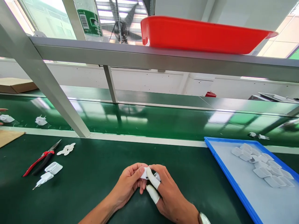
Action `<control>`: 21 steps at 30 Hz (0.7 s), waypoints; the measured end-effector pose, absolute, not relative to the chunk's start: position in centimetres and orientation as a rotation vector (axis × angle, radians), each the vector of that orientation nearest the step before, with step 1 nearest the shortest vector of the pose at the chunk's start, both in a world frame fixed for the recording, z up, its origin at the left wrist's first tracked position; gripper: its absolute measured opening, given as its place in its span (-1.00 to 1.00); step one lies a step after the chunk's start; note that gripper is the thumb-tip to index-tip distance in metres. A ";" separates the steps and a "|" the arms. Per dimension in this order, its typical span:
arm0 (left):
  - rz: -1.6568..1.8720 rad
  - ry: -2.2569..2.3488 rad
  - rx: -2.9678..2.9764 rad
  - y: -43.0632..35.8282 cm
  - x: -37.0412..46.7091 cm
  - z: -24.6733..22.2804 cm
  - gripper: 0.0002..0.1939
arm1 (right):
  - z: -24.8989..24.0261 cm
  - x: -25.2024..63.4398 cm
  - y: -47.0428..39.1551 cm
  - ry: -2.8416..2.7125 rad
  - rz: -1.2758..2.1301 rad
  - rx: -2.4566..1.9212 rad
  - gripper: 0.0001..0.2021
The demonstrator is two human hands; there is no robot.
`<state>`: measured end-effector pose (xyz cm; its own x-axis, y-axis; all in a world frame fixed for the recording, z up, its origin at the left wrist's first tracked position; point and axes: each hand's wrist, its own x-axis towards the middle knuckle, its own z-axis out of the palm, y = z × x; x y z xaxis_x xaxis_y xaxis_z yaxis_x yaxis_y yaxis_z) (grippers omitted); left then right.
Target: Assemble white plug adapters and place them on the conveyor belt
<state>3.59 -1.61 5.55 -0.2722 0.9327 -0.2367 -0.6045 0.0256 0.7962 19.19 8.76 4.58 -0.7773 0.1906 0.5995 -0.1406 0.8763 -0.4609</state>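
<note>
From the head camera we see both hands meeting near the front edge of the green worktop, just left of its middle. Our left hand (pixel 129 183) and right hand (pixel 167 193) pinch a small white plastic part (pixel 146 173) between their fingertips — the left thumb presses on its top, while the right hand's two fingers wearing white finger cots (pixel 153 185) wrap across its front. Both hands are clenched on the part, which is lifted slightly off the mat.

Toward the left edge of the worktop lie red-handled pliers (pixel 40 158), a white charger plug (pixel 45 178) just beside them, a white shell (pixel 54 168) and a little heap of small white pieces (pixel 66 149). At the right edge a blue tray (pixel 224 174) holds a cluster of white housings (pixel 261 165). Behind the worktop runs a green conveyor belt (pixel 151 119) carrying another white plug (pixel 41 120) at its left end — a red bin (pixel 198 34) sits on the overhead rail.
</note>
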 end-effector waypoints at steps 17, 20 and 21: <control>1.604 0.995 0.360 -1.5 4.1 5.4 -0.52 | 3.8 18.6 8.7 -2.168 0.565 -0.040 -0.41; 1.598 0.974 0.374 -1.5 4.1 5.5 -0.52 | 3.8 18.7 8.9 -2.134 0.635 -0.069 -0.43; 1.593 0.970 0.377 -1.5 4.1 5.5 -0.53 | 3.8 18.7 8.9 -2.137 0.640 -0.076 -0.44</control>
